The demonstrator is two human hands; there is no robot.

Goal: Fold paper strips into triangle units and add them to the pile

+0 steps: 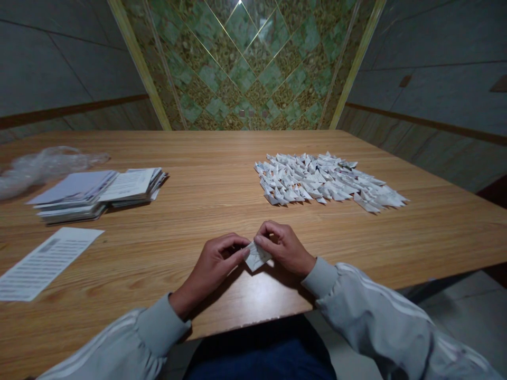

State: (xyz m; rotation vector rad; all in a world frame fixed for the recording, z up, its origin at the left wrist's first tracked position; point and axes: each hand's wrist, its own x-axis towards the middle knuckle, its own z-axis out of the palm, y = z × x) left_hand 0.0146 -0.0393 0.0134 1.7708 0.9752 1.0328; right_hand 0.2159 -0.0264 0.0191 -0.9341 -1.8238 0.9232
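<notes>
Though printed, folded paper unreadable.

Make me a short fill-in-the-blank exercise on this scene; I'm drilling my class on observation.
1. Both hands pinch one small folded ____ near the table's front edge.
2. The pile of folded pieces lies to the person's ____.
3. The paper stack lies to the person's ____.

Missing words: paper; right; left.

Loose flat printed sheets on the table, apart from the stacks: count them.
1. The single printed sheet lies flat near the table's left edge, in front of the paper stacks; others may lie outside the view.
</notes>
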